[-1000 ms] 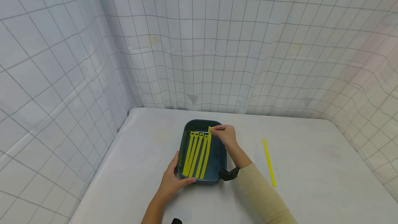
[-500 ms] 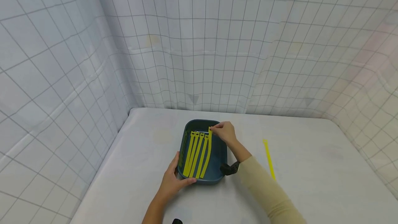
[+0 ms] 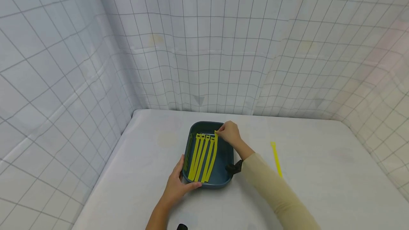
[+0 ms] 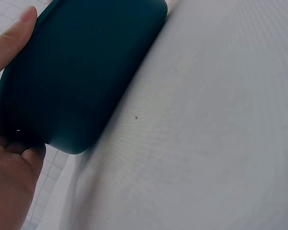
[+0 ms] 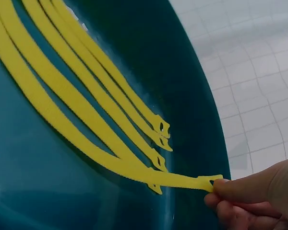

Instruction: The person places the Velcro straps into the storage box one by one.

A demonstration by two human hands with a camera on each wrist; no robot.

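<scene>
A dark teal tray (image 3: 223, 166) sits on the white table. My left hand (image 3: 176, 184) grips its near left corner, thumb on the front rim and fingers along the left side; the left wrist view shows the tray's outer wall (image 4: 86, 62). With my right hand (image 5: 254, 196), thumb and fingers pinch the slotted head of a yellow hook-and-loop cable tie (image 5: 110, 163) near the tray's far right. That tie bows down into the tray, crossing over a neighbour's head in the right wrist view. Several more yellow ties (image 3: 198, 155) lie side by side in the tray's left half.
Another yellow tie (image 3: 276, 157) lies on the table (image 3: 322, 159) right of the tray, its near end hidden by my right sleeve (image 3: 274, 191). White grid-patterned curtains (image 3: 204, 63) stand behind the table and along both sides.
My right hand stays on the tie's head while its wrist rises slightly. The held tie has become more bowed. My right sleeve now covers the loose tie's near end. The left hand is still.
</scene>
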